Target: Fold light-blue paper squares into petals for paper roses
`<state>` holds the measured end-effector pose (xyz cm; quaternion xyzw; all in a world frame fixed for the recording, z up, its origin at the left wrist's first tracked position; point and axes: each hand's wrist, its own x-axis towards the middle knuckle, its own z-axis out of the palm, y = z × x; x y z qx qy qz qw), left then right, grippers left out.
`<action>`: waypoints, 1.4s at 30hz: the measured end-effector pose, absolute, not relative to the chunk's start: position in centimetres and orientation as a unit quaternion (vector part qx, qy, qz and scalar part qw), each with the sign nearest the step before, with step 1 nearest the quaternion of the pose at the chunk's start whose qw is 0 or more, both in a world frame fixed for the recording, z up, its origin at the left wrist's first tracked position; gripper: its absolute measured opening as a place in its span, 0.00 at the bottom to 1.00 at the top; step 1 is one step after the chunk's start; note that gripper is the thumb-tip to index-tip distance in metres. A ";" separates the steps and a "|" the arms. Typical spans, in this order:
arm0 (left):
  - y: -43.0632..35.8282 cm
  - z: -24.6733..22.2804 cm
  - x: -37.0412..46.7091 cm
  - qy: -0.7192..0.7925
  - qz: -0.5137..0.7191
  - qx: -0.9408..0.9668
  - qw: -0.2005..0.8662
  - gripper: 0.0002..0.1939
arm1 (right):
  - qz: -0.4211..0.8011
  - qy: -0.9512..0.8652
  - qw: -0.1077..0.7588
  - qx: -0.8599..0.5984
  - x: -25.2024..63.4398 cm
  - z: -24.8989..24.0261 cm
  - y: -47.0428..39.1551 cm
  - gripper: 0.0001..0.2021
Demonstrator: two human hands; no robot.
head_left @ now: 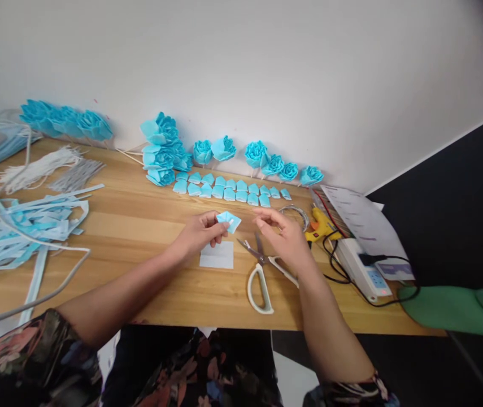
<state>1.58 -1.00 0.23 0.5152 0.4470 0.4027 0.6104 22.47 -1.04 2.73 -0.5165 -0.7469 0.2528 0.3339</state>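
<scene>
Left hand: the folded blue piece (233, 219) is pinched between thumb and fingers of the left hand (201, 230), above the pale sheet (216, 257).
Right hand: thumb and forefinger tips of the right hand (286, 237) are held slightly apart, to the right of the piece.
Scissors: the scissors (261, 259) are laid with blades parted on the tabletop (160, 294); one handle is partly covered by the right wrist.
Behind: blue petals (229, 194) are set in two rows, backed by blue flowers (256, 154).
Right side: a yellow glue gun (321, 225) and a power strip (357, 265) are crossed by black cable.
Left side: blue-white strips (25, 226) are heaped under a pale cord (81, 261).
</scene>
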 end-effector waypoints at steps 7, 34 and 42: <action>-1.0 0.4 1.5 0.442 0.406 0.510 0.616 0.14 | 0.106 -0.876 0.078 -0.463 23.7 3.6 -2.7 0.06; -1.1 0.5 1.6 0.441 0.390 0.513 0.625 0.15 | 0.203 -0.794 0.250 -0.515 24.2 0.3 -2.7 0.06; -0.9 0.2 1.6 0.423 0.388 0.505 0.645 0.15 | 0.389 -0.710 0.285 -0.512 23.9 2.7 -2.4 0.07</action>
